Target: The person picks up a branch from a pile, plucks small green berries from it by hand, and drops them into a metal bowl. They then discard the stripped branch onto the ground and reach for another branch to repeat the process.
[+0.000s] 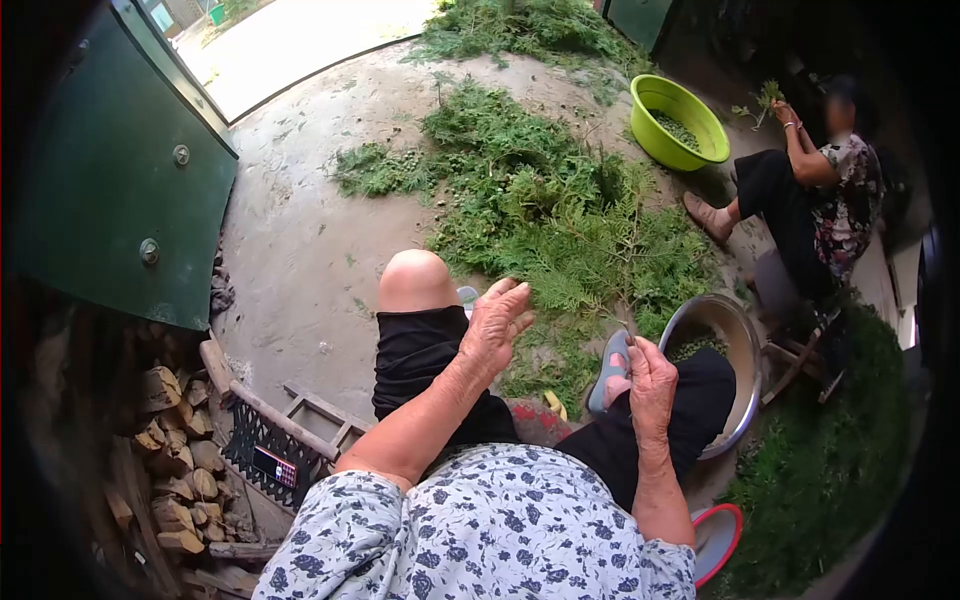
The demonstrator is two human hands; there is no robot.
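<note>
Looking light and springy, the green branch (628, 245) is a bit right of the middle of the frame, over the big leafy pile (490, 150). I think its stem is thin, woody and a little stiff, and its flat leafy tips are soft and bendy. The little tips might break off if they get squeezed or pulled hard. It does not look slippery. The best place to hold it seems to be the bare end of the stem, down low, near the gray shoe (607, 372), where no leaves are in the way.

The right hand (653, 385) is there, right of the middle. Its thumb and fingers are pinched together on the stem end, and the leafy part points up and away from it.

The left hand (493, 325) is near the middle of the frame, just left of the branch's leaves. It is open, with the fingers a bit bent and the thumb side up. It does not seem to hold anything, but I cannot see into the palm, so I cannot tell for sure.

A shiny metal bowl (740, 335) with small green bits is beside the right knee, at the right. A yellow-green tub (690, 98) is at the upper right, near another person (850, 205).
</note>
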